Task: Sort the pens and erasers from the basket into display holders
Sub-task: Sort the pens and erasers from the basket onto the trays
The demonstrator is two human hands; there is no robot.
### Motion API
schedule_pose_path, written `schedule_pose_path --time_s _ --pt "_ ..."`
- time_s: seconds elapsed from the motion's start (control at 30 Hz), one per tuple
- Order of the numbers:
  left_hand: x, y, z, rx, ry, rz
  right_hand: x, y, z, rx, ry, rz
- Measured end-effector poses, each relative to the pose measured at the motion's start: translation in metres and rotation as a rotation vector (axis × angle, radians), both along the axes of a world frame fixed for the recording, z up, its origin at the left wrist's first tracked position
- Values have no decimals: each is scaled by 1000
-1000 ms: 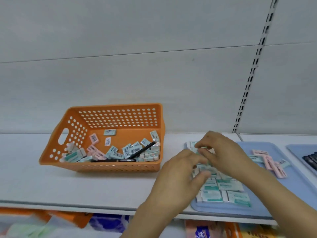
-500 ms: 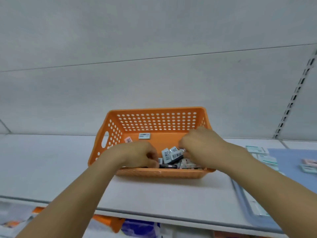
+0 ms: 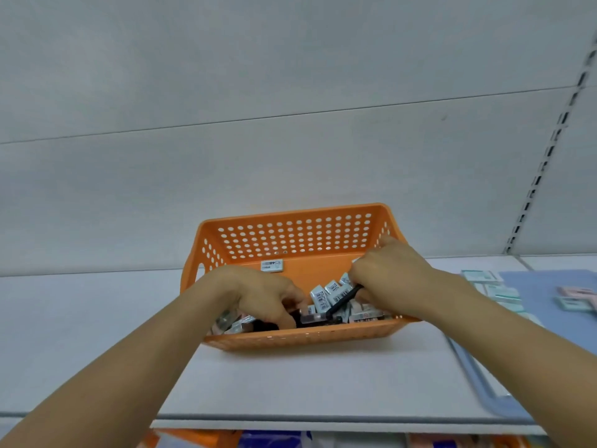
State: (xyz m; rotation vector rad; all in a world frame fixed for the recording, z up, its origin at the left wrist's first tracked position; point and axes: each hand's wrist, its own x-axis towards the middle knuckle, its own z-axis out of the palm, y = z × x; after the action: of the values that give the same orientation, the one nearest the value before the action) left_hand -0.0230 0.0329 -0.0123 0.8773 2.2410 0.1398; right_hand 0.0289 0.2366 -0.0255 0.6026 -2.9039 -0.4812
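Observation:
The orange perforated basket (image 3: 290,215) stands on the white shelf, and both my hands are inside it. My right hand (image 3: 387,276) pinches the upper end of a black pen (image 3: 342,302), which slants down over white barcoded erasers (image 3: 326,294). My left hand (image 3: 258,295) reaches into the front of the pile, thumb and fingers curled round a dark pen (image 3: 315,318) that lies along the front wall. One eraser (image 3: 272,266) lies alone at the back of the basket floor. More erasers under my hands are hidden.
A blue tray (image 3: 546,279) sits to the right of the basket, holding green-and-white erasers (image 3: 497,291) and pink ones (image 3: 578,291). The shelf's front edge (image 3: 323,420) runs below, with packaged goods on the lower level. A slotted upright (image 3: 546,150) stands at the back right.
Both hands left the blue tray and went into the basket as my view swung left. In the last half second the right hand took hold of the black pen and the left dug deeper.

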Motion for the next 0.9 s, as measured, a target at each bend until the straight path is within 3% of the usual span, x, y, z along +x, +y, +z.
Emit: schedule_pose_path --time_s 0.3,0.43,0.5,0.7,0.9 --pt "-3 -14 -3 76 -108 110 -3 2 -3 -47 -16 -38" --pt "-1 -25 -9 487 -270 416 -1 0 2 -139 -38 -76" --pt "-4 -30 -10 713 -239 508 0 -1 5 -193 -11 -84" --pt "-5 -34 -2 1179 -287 689 10 -3 17 -380 324 -223" --pt "2 -28 0 1405 -476 760 13 -30 21 -891 55 -62"
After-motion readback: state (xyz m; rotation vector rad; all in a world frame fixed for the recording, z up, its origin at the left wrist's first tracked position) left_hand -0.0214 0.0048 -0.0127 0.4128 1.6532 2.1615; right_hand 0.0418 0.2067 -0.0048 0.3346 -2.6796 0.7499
